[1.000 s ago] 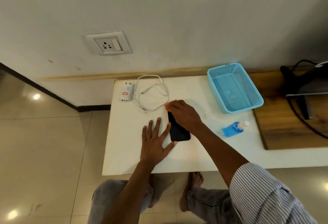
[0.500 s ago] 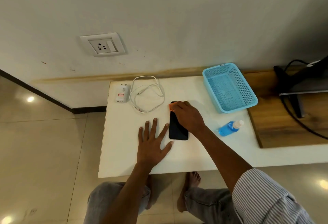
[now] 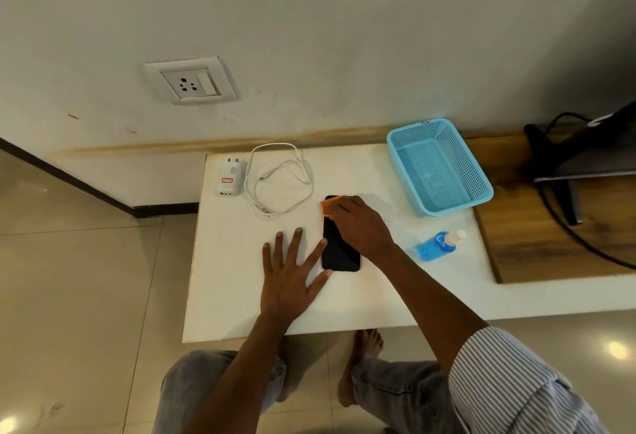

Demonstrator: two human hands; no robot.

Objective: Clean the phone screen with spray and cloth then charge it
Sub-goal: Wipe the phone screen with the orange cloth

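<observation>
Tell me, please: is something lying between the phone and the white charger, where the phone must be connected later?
Only the coiled white cable lies between the phone and the charger, on the table. The cable is needed for charging, so it is no real obstacle. The right hand presses the orange cloth on the phone; the left hand lies flat beside it.

We saw a light blue basket (image 3: 447, 199) standing at the far right of the white table (image 3: 241, 296). Beside the table lay a wooden board (image 3: 537, 244), with a dark stand (image 3: 571, 165) and black cord (image 3: 585, 241) upon it.
</observation>
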